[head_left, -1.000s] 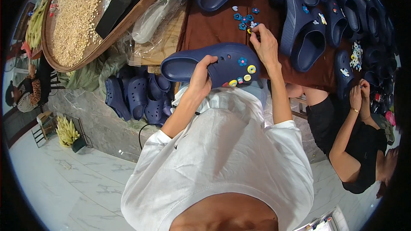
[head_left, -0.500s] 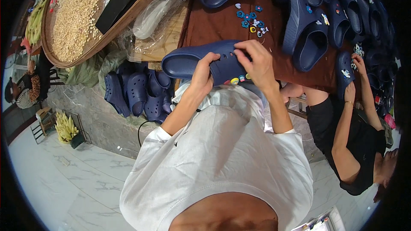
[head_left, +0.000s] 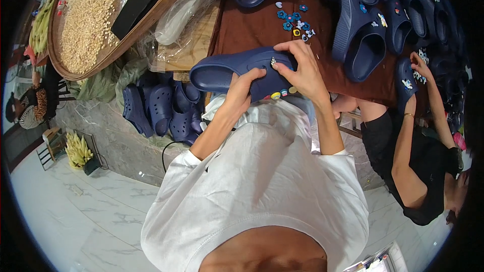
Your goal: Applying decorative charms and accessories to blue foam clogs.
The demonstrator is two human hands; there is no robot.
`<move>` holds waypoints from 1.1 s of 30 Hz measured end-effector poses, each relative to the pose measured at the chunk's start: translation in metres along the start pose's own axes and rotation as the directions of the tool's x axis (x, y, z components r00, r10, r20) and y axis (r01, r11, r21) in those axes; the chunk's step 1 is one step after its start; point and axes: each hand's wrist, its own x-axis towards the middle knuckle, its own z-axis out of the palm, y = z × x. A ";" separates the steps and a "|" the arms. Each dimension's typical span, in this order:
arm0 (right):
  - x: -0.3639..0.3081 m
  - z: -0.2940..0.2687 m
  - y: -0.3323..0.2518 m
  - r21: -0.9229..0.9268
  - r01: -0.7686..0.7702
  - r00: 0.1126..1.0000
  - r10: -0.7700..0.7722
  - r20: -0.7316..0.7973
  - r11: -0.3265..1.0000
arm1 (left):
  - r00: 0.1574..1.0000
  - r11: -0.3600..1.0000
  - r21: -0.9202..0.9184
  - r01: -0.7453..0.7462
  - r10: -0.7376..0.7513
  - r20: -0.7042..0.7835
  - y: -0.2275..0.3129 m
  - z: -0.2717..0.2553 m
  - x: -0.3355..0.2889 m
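A navy clog (head_left: 212,75) with vent holes lies sideways in front of me, heel to the left. My left hand (head_left: 240,90) is closed around its near side, the thumb on the upper. My right hand (head_left: 307,75) grips the toe end, index finger over the far edge. The right thumb touches the upper beside a small whitish charm (head_left: 273,61). Several colourful round charms (head_left: 275,95) sit along the clog's near edge. Beyond it, loose charms (head_left: 295,20), many of them blue flowers, are scattered on the brown cloth (head_left: 242,30).
More navy clogs (head_left: 365,50) crowd the table's right and far side; others (head_left: 160,108) hang at the left. A woven tray (head_left: 93,75) of pale kernels stands far left, beside a plastic-wrapped pale object (head_left: 176,20). At right, another person's hands (head_left: 419,65) work on a clog.
My right fingers have spread from a pinch, and the whitish charm now shows on the upper. My left thumb has slid slightly right. The other person's raised hand has moved a little left and up.
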 end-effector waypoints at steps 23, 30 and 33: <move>-0.001 0.014 0.029 0.199 -0.173 0.973 0.137 0.184 0.964 | 0.998 0.991 0.126 -0.044 0.050 -0.042 -0.001 -0.001 -0.005; -0.005 0.012 0.033 0.320 -0.135 0.989 0.107 0.105 0.938 | 0.999 0.999 0.023 0.043 -0.044 0.033 0.008 -0.009 0.001; -0.004 0.012 0.037 0.295 -0.104 0.992 0.079 0.095 0.950 | 0.997 0.997 0.024 0.068 -0.069 0.043 0.011 -0.008 -0.001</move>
